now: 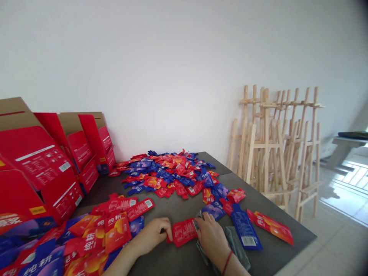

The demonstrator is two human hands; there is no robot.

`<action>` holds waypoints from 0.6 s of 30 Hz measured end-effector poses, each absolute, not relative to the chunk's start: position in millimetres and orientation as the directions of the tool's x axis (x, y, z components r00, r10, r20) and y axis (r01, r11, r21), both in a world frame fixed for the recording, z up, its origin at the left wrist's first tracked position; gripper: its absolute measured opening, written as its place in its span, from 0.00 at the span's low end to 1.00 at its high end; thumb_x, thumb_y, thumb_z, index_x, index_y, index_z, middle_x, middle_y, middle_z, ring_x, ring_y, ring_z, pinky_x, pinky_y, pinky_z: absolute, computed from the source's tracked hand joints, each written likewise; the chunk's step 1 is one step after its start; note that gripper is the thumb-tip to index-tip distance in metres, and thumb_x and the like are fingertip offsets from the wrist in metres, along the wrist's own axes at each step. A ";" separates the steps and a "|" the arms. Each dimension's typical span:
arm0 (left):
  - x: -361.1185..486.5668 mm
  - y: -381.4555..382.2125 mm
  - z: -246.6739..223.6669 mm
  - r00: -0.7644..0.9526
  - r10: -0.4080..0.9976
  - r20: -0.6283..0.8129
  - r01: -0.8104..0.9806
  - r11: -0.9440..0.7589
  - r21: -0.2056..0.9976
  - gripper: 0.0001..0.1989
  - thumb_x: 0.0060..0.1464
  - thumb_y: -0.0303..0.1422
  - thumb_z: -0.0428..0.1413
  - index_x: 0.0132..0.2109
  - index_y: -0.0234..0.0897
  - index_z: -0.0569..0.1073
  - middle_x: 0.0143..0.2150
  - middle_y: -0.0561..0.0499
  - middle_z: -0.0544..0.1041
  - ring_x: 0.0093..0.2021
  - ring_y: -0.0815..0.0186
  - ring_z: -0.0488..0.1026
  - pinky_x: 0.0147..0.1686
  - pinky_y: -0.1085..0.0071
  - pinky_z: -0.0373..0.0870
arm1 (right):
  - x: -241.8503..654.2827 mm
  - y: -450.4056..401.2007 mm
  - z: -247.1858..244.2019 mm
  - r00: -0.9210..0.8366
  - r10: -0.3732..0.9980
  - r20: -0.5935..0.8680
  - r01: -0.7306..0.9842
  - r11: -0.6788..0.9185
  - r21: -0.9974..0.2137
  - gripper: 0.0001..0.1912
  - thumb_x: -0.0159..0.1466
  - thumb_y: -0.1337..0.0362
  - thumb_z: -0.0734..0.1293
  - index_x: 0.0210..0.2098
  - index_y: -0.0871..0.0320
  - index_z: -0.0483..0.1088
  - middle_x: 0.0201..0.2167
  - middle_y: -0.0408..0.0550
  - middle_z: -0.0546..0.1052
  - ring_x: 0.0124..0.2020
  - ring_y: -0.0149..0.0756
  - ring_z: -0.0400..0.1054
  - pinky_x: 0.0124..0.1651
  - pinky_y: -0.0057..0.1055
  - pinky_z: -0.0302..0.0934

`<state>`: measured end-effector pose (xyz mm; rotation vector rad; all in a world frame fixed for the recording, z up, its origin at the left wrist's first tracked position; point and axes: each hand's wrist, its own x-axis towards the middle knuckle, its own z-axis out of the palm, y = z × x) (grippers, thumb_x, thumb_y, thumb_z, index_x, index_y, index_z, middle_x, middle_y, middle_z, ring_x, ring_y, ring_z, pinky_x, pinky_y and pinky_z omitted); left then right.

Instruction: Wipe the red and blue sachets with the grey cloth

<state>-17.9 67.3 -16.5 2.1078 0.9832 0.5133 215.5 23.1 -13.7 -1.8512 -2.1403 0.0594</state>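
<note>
A red packet point(184, 232) lies on the dark table between my hands. My left hand point(157, 234) pinches its left end, fingers closed. At its right end my right hand point(211, 234) is closed on a grey cloth point(239, 247), pressing part of it against the packet; the rest of the cloth trails on the table under my wrist. Just right of the cloth lie a blue packet point(245, 227) and a red and orange packet point(274, 227). Several red and blue packets point(116, 230) are heaped beside my left forearm.
A large pile of red and blue packets point(172, 168) covers the table's back part. Open red boxes point(43, 165) stand along the left. The dark table point(276, 255) ends at a right edge, beyond which wooden easels point(267, 153) lean by the wall.
</note>
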 end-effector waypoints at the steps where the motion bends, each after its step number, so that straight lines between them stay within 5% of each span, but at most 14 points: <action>1: -17.4 66.8 -13.9 0.619 0.785 0.032 0.498 -0.424 0.756 0.14 0.41 0.20 0.47 0.28 0.37 0.76 0.32 0.54 0.73 0.36 0.69 0.71 0.38 0.76 0.63 | 216.8 20.5 -15.9 -0.093 0.976 0.198 0.966 0.137 -0.219 0.19 0.60 0.73 0.59 0.47 0.54 0.72 0.45 0.51 0.71 0.47 0.40 0.64 0.47 0.32 0.59; 5: -19.2 65.0 4.0 0.574 0.819 0.008 0.571 -0.406 0.714 0.13 0.41 0.21 0.45 0.27 0.37 0.73 0.32 0.54 0.74 0.36 0.68 0.71 0.39 0.75 0.64 | 218.0 12.4 -23.2 -0.043 0.983 0.177 0.982 0.074 -0.175 0.20 0.60 0.74 0.57 0.48 0.55 0.71 0.46 0.53 0.71 0.47 0.43 0.64 0.46 0.35 0.59; 10: -44.3 59.9 43.1 0.462 0.869 0.176 0.640 -0.464 0.612 0.10 0.45 0.23 0.43 0.27 0.39 0.67 0.38 0.51 0.74 0.42 0.65 0.71 0.44 0.71 0.65 | 217.6 10.6 -25.9 -0.069 0.976 0.205 0.978 0.106 -0.179 0.20 0.59 0.75 0.58 0.46 0.55 0.71 0.46 0.53 0.70 0.46 0.44 0.64 0.44 0.36 0.59; 15: -92.1 41.9 66.6 0.368 0.913 0.177 0.811 -0.408 0.419 0.09 0.50 0.26 0.44 0.27 0.40 0.66 0.55 0.48 0.71 0.57 0.60 0.65 0.54 0.64 0.62 | 216.8 7.6 -24.9 -0.081 0.965 0.250 0.972 0.133 -0.196 0.18 0.59 0.74 0.58 0.46 0.56 0.71 0.45 0.53 0.70 0.46 0.44 0.63 0.45 0.36 0.58; 18: -120.7 28.2 56.6 0.346 0.926 0.152 0.879 -0.376 0.292 0.10 0.52 0.29 0.46 0.26 0.40 0.69 0.55 0.48 0.73 0.58 0.56 0.65 0.54 0.62 0.63 | 215.5 4.9 -22.6 -0.085 0.965 0.250 0.966 0.141 -0.216 0.18 0.59 0.74 0.58 0.44 0.56 0.72 0.45 0.53 0.70 0.46 0.44 0.63 0.45 0.37 0.58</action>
